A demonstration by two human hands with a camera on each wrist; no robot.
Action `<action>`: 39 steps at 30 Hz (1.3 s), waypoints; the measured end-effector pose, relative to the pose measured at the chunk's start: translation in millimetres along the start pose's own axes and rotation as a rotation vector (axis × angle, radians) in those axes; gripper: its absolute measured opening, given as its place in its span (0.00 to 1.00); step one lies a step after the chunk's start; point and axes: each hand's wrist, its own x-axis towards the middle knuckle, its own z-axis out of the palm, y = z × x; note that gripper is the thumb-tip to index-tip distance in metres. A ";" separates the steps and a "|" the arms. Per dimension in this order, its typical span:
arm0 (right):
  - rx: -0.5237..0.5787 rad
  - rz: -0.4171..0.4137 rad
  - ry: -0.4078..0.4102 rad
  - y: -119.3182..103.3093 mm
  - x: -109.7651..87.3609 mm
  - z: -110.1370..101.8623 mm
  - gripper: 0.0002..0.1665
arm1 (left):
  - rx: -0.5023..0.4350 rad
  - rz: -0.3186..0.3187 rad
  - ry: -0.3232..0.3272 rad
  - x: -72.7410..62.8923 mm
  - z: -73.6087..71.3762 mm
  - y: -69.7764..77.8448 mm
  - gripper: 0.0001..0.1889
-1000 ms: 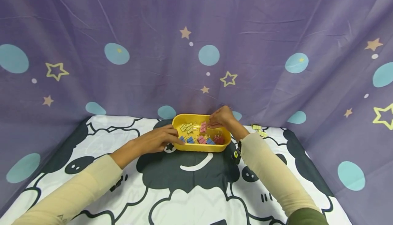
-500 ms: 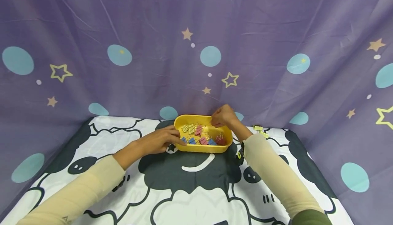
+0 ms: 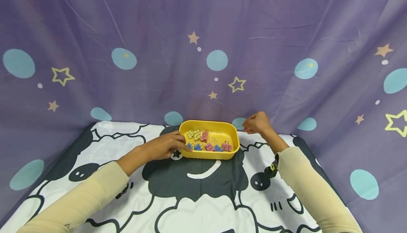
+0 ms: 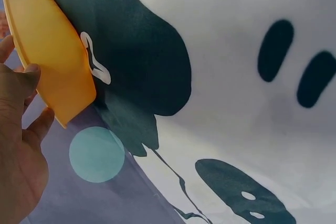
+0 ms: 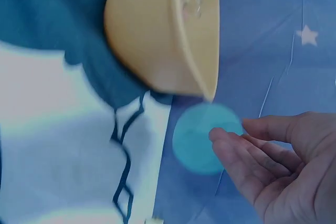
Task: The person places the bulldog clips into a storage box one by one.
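Observation:
My left hand (image 3: 165,145) grips the left end of a yellow tray (image 3: 208,154), fingers at its rim. Inside lie small binder clips: pale yellow clips (image 3: 197,134) at the back left, a pink clip (image 3: 204,136) beside them, and blue clips (image 3: 198,147) and other pink clips (image 3: 226,147) along the front. To the right of the tray, my right hand (image 3: 258,123) is held apart from it. Its fingers are loosely bent, with nothing seen between them in the right wrist view.
A cloth printed with cartoon sheep (image 3: 200,180) covers the table. Behind it hangs a purple curtain (image 3: 152,49) with stars and dots. At the bottom edge of the right wrist view, a small yellowish thing (image 5: 154,220) is partly cut off.
The right hand let go of a pink clip in the tray, then moved out to the right past the rim. It now covers the spot where yellow clips lay. The left hand stayed.

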 end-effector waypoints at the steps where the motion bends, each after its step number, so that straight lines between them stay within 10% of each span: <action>1: -0.010 0.000 0.003 3.1 -1.1 -5.0 0.18 | 0.000 -0.008 -0.006 -0.2 0.0 0.4 0.37; 13: -0.129 0.019 0.086 47.4 -6.6 -49.5 0.15 | 0.005 -0.040 -0.018 -1.5 0.1 0.2 0.37; 26: -0.577 0.084 0.232 88.5 -11.4 -69.3 0.20 | 0.004 -0.015 -0.004 -0.9 -0.5 0.8 0.38; 39: -0.189 0.271 0.131 104.2 -13.3 -81.4 0.12 | 0.009 -0.026 -0.013 -0.8 2.4 0.0 0.38</action>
